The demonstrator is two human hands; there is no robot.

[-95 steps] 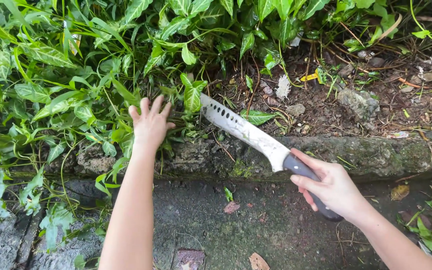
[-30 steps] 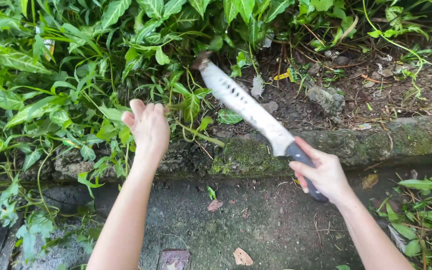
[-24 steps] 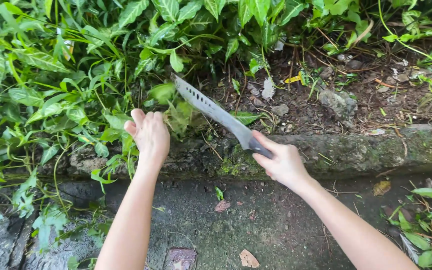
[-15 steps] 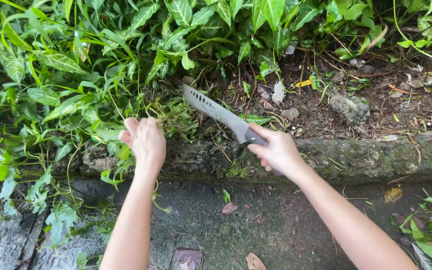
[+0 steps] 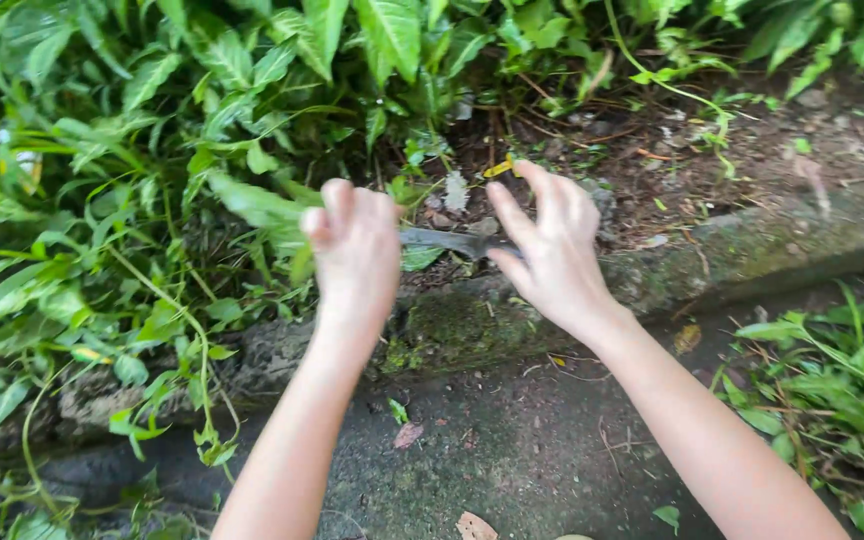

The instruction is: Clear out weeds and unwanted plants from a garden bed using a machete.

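Machete [image 5: 452, 241] blade shows only as a short grey strip between the two hands, lying flat and pointing left, just above the mossy stone curb [image 5: 472, 325]. Its tip is hidden behind the left hand [image 5: 354, 250], and its handle is covered by the right hand [image 5: 550, 250], so neither end can be made out. The whole view is blurred, and fine detail on the blade is lost.

That left hand is raised in front of the leafy green plants [image 5: 152, 150], fingers curled loosely with the back toward the camera; whether it holds any stems cannot be told, since the palm side is hidden. On the other side, the right hand is wrapped around the hidden handle, with the forefinger and another finger lifted and spread upward rather than folded tight.

Behind the hands lies dark soil [image 5: 672, 150] with twigs and scattered leaf bits. Below the curb runs a damp concrete gutter [image 5: 492, 450] with a few fallen leaves. More green leaves [image 5: 842, 390] are cut off at the right edge.
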